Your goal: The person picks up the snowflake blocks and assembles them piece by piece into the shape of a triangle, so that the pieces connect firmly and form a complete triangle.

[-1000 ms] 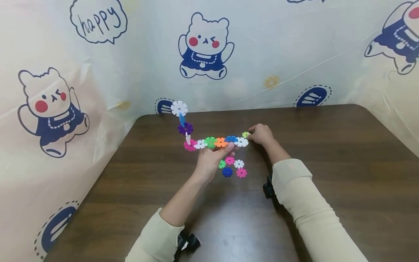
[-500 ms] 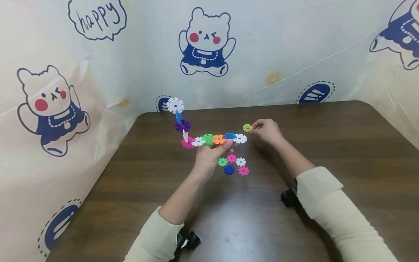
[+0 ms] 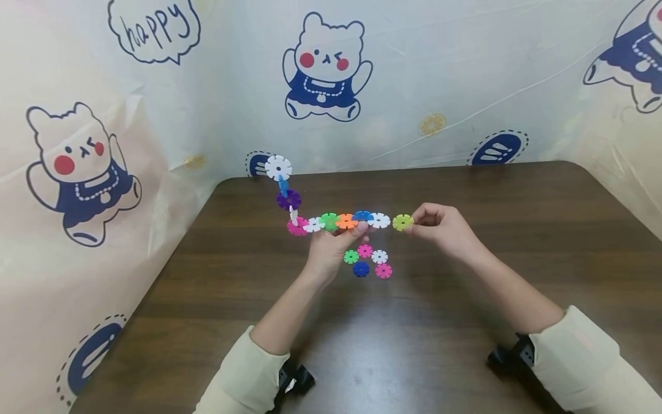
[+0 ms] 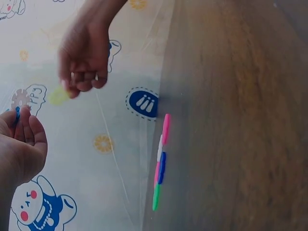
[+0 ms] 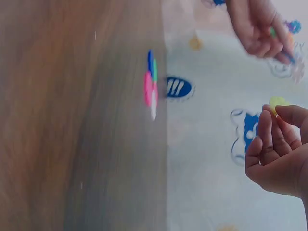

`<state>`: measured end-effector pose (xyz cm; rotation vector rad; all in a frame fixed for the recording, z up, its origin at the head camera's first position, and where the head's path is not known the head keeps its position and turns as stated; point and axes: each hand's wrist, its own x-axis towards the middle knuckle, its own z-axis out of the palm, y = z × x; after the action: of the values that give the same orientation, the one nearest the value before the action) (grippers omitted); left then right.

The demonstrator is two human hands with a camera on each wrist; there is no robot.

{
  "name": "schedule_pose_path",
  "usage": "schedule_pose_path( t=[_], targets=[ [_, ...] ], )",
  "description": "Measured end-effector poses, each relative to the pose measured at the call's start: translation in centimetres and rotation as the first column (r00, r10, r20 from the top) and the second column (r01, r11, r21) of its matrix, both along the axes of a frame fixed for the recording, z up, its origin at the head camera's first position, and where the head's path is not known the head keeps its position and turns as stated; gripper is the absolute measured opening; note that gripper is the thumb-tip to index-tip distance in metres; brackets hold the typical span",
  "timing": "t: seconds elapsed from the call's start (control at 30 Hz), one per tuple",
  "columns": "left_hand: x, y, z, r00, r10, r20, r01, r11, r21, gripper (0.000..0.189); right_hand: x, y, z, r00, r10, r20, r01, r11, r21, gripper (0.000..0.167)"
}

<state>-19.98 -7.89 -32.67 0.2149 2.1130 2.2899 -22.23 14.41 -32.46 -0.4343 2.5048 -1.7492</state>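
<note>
In the head view my left hand (image 3: 324, 257) grips a chain of notched plastic snowflake discs (image 3: 347, 221) by its right part, raised over the table. Pink, white, green, orange, blue and white discs run in a row. From the pink end, a white, a purple (image 3: 289, 199), a blue and a large white disc (image 3: 278, 167) climb upward. My right hand (image 3: 446, 229) pinches a yellow-green snowflake disc (image 3: 402, 222) between thumb and fingers. A small gap separates that disc from the chain's white end disc (image 3: 380, 220). In the right wrist view the yellow disc (image 5: 277, 103) shows at my fingertips.
Several loose snowflake discs lie on the brown table (image 3: 248, 299) below the chain, among them a blue disc (image 3: 361, 269), a green disc (image 3: 351, 256) and a pink disc (image 3: 383, 271). A printed curtain (image 3: 217, 75) with cartoon bears hangs behind the table.
My right hand has drawn the yellow-green disc away from beside the chain's white end, then brought it down level with the row. My left hand and the chain have hardly moved.
</note>
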Motion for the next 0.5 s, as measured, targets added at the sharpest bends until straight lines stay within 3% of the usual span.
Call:
schedule_pose_path(
  t=[0.23,0.5],
  targets=[
    [0.0,-0.1,-0.1,0.999,0.003,-0.032,-0.003,1.000,0.003,0.024,2.3,-0.5,0.7,0.999,-0.018,-0.033,0.018,1.000,0.011,0.022],
    [0.1,-0.2,-0.2,1.000,-0.015,-0.027,0.015,1.000,0.012,0.025,3.4,-0.5,1.6,0.996,-0.031,-0.088,0.030,0.999,-0.019,0.022]
  ],
)
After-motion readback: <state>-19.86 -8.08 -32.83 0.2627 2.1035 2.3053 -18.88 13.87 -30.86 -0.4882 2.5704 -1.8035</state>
